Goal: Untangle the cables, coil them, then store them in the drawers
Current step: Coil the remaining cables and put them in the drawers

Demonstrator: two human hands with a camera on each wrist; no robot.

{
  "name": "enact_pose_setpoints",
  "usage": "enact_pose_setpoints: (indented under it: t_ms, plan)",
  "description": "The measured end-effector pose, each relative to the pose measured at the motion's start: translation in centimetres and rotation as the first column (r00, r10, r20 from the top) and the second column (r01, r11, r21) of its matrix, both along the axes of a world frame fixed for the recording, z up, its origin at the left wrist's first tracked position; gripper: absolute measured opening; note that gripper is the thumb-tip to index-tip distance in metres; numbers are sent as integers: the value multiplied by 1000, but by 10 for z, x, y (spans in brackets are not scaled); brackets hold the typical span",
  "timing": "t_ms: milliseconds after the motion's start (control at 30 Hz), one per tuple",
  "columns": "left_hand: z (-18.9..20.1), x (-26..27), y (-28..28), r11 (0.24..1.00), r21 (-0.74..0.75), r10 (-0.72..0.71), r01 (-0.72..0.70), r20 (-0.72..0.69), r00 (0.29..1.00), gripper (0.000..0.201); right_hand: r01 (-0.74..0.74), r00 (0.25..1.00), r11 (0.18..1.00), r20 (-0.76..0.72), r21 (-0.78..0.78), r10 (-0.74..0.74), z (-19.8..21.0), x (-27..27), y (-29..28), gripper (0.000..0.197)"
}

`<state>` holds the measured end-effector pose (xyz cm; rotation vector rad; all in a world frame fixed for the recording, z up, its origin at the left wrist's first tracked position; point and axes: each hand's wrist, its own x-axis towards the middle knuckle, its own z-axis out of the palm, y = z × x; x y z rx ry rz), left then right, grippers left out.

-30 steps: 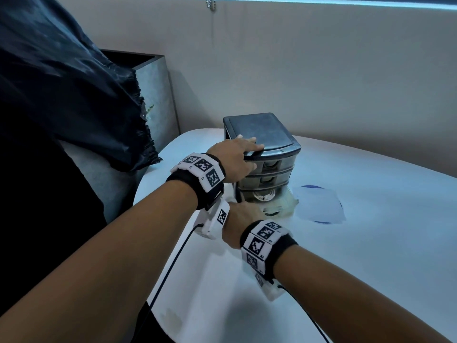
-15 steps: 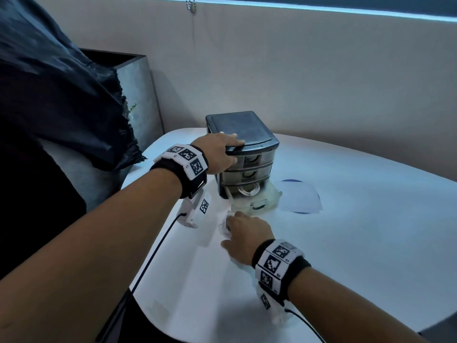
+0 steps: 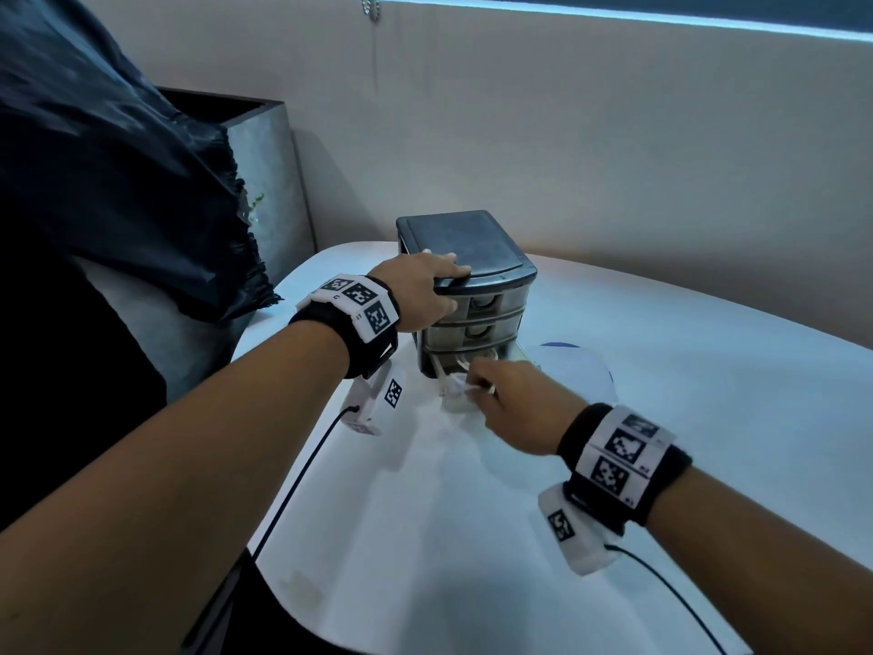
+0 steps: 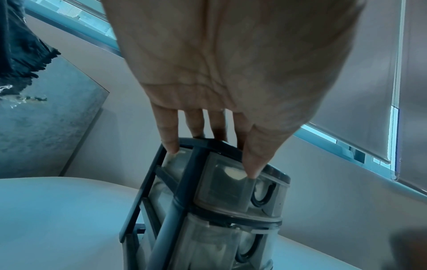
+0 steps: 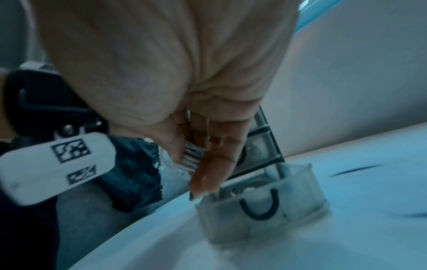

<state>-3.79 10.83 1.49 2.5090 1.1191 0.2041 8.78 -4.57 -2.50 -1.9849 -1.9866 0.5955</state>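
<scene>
A small dark three-drawer unit (image 3: 472,243) (image 4: 221,191) stands on the white table (image 3: 661,465). My left hand (image 3: 425,290) (image 4: 208,146) rests on its lid with straight fingers, the thumb against the top drawer's front. The clear bottom drawer (image 5: 289,219) is pulled out, and a black cable (image 5: 258,210) lies in it. My right hand (image 3: 500,394) (image 5: 201,164) hovers over that drawer's near corner and pinches a coiled white cable (image 3: 456,385) (image 5: 190,155) between thumb and fingers. In the head view the hand hides most of the drawer. Black cable also shows inside the upper drawers (image 4: 263,197).
A white sheet over a blue disc (image 3: 576,371) lies just right of the unit. At the left, a grey bin (image 3: 269,182) carries a black plastic bag (image 3: 118,182), close to the table's rounded edge. A wall runs behind the table.
My right hand has come up off the table in front of the unit and now holds the white coil over the open bottom drawer. My left hand stays on the lid.
</scene>
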Motion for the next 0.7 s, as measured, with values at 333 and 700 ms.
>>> enact_pose_setpoints:
  t_ms: [333, 700]
  plan:
    - [0, -1, 1, 1000, -2, -8, 8, 2, 1000, 59, 40, 977, 996, 212, -78, -22, -20, 23, 50, 17]
    - [-5, -2, 6, 1000, 4, -19, 19, 11, 1000, 58, 95, 956, 995, 278, -14, -87, -38, 8, 75, 14]
